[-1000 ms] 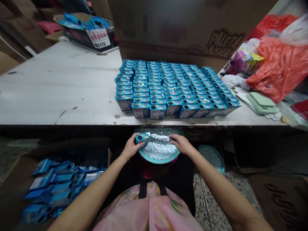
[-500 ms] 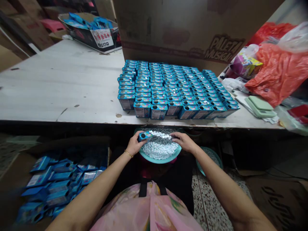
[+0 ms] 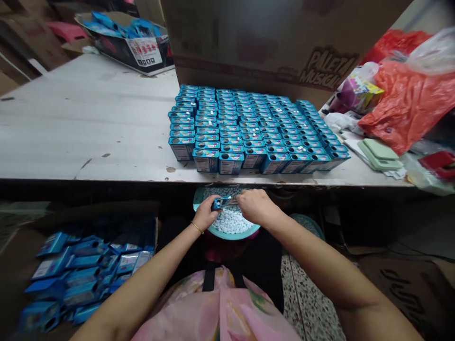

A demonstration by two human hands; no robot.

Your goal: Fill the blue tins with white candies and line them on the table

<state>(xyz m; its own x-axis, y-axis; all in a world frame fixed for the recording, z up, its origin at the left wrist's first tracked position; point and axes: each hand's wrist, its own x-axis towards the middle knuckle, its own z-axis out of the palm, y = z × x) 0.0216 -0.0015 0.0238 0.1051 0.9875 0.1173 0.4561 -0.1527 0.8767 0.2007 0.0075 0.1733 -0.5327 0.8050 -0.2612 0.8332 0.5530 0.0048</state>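
1. Head camera, centre: the person's left hand (image 3: 206, 214) grips a small blue box (image 3: 217, 203) between thumb and fingers. The box is tilted over a turquoise basin (image 3: 232, 236) filled with white pellets (image 3: 229, 221).
2. The right hand (image 3: 256, 206) is curled, its fingers just beside the box; whether they pinch anything is unclear, because a blurred, shiny patch lies between the hands.
3. Beyond, many upright blue boxes (image 3: 249, 128) stand in close rows on a white table (image 3: 88, 128), before a large carton (image 3: 249, 42).
4. Lower left, loose blue boxes (image 3: 83, 265) lie jumbled in an open carton (image 3: 17, 255).
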